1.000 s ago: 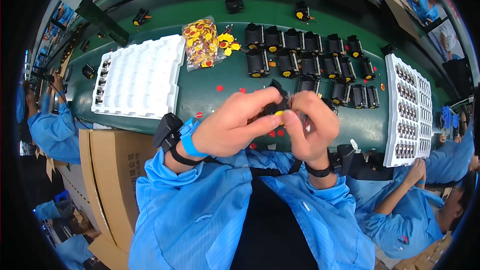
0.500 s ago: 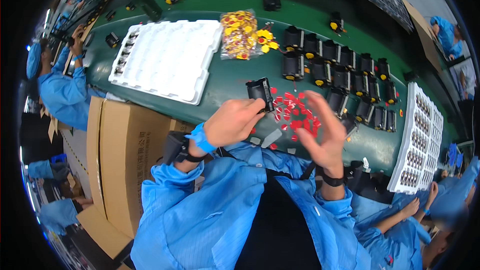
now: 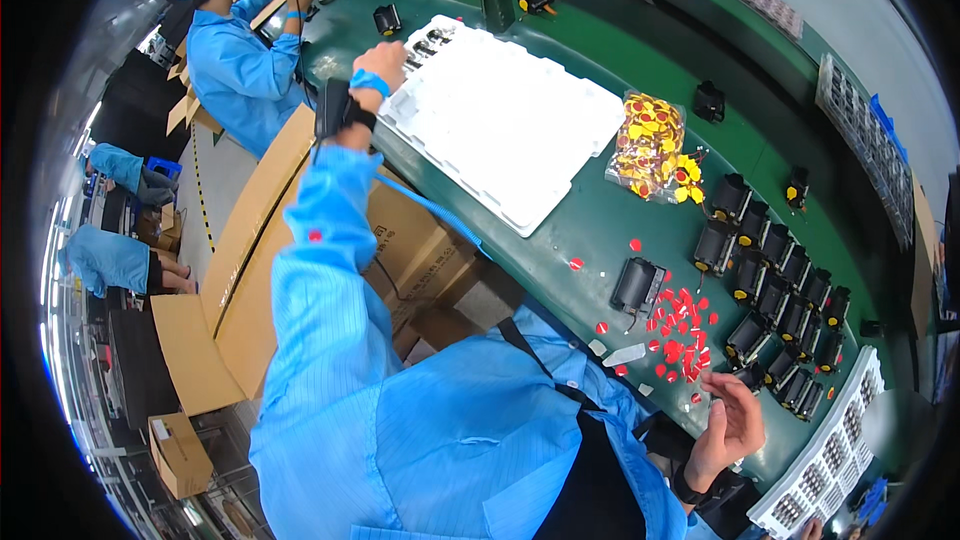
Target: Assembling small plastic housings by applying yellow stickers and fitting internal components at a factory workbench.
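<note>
the left hand [image 3: 383, 62] is stretched far out to the upper left of the frame, resting at the near corner of the white moulded tray [image 3: 510, 120] where a few small black parts sit in the pockets; its fingers are curled over the tray edge, and i cannot tell whether they grip anything. a blue wristband and a black strap sit on that wrist. the right hand [image 3: 733, 423] is at the lower right, open with fingers loosely spread, palm facing up and empty, just beside the scatter of red round stickers [image 3: 680, 330] on the green tabletop [image 3: 560, 230]. a single black boxy part [image 3: 637, 285] stands alone just left of those stickers, apart from both hands. right of it, rows of similar black parts [image 3: 780, 290] run toward the lower right. a clear bag of yellow and red discs [image 3: 650, 145] lies between the tray and the rows. another white tray with filled pockets [image 3: 825, 465] sits at the lower right edge. a person in blue [image 3: 235, 50] works at the upper left.
</note>
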`<state>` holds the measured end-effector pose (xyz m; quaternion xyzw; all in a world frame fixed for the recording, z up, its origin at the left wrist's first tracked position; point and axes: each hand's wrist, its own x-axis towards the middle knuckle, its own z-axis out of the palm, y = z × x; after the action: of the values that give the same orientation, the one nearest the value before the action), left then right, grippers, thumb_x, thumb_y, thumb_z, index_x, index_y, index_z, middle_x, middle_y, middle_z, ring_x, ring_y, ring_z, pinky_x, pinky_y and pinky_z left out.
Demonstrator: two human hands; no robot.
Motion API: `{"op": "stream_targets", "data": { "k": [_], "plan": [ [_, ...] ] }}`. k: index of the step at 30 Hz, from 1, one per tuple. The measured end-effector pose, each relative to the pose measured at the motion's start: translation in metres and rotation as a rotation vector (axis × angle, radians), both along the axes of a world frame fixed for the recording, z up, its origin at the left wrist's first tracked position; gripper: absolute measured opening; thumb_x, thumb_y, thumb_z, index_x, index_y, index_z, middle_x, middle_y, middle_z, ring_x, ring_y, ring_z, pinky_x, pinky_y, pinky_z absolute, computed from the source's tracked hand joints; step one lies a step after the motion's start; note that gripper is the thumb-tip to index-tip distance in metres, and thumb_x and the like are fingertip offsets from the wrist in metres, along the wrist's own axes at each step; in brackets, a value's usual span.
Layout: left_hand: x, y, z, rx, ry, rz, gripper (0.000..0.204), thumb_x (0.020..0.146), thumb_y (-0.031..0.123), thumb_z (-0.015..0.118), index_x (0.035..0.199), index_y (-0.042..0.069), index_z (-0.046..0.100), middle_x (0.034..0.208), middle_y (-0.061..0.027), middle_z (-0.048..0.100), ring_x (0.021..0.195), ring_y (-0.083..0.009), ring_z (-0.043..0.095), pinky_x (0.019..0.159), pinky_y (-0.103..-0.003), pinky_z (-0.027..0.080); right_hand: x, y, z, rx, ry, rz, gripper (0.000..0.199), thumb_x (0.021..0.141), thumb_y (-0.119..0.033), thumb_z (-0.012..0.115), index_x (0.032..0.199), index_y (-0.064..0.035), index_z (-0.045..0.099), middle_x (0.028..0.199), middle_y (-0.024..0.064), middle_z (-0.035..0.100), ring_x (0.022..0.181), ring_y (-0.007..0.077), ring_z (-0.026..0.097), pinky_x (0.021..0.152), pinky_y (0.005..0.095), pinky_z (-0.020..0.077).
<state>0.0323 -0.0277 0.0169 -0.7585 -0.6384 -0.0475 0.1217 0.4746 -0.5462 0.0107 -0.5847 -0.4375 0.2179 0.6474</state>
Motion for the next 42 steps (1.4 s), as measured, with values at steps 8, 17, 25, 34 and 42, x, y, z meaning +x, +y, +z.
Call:
{"op": "stream_targets", "data": {
  "k": [8,17,25,34,42],
  "plan": [
    [0.008,0.024,-0.003,-0.227,0.255,-0.075,0.023,0.072,0.009,0.072,0.092,-0.002,0.073,0.09,-0.024,0.072,0.086,-0.042,0.071,0.077,-0.049,0.057,-0.011,0.005,-0.002,-0.058,0.02,-0.021,0.019,0.083,0.007,0.06,0.102,0.0124,0.061,0.095,0.0252,0.068,0.086,0.0329,0.071,0.082,0.0409,0.0586],
    [-0.055,0.04,-0.001,-0.747,-0.274,-0.093,0.021,0.075,0.018,0.073,0.089,0.004,0.067,0.059,-0.0075,0.059,0.05,-0.0151,0.059,0.041,-0.032,0.047,-0.025,0.008,-0.015,-0.102,0.06,-0.005,0.015,0.082,0.01,0.058,0.096,0.0121,0.063,0.092,0.0238,0.069,0.084,0.0304,0.071,0.081,0.0392,0.0582],
    [-0.074,0.034,0.007,-0.794,-0.506,-0.275,0.017,0.081,0.016,0.076,0.087,0.006,0.064,0.062,-0.0035,0.059,0.049,-0.01,0.051,0.045,-0.027,0.038,-0.032,0.021,-0.023,-0.076,0.018,0.062,0.012,0.083,0.012,0.058,0.094,0.0113,0.063,0.089,0.0217,0.071,0.08,0.0285,0.072,0.076,0.0357,0.0576],
    [0.033,-0.102,0.041,-0.68,-1.478,-0.509,0.027,0.092,0.024,0.072,0.106,0.004,0.062,0.082,0.002,0.058,0.063,-0.0055,0.049,0.058,-0.02,0.037,-0.05,0.049,0.012,-0.006,-0.337,0.153,0.017,0.077,0.011,0.063,0.093,0.0073,0.069,0.092,0.018,0.074,0.08,0.0284,0.073,0.076,0.0341,0.058],
    [0.214,-0.338,0.002,-1.637,-1.915,-0.248,0.017,0.098,0.019,0.065,0.107,0.004,0.063,0.07,0.006,0.052,0.052,-0.0018,0.038,0.05,-0.02,0.03,-0.057,0.09,0.043,0.189,-1.221,0.354,0.032,0.088,-0.008,0.062,0.114,0.0115,0.065,0.126,0.0305,0.059,0.122,0.0439,0.059,0.101,0.0545,0.0503]
  ]
}}
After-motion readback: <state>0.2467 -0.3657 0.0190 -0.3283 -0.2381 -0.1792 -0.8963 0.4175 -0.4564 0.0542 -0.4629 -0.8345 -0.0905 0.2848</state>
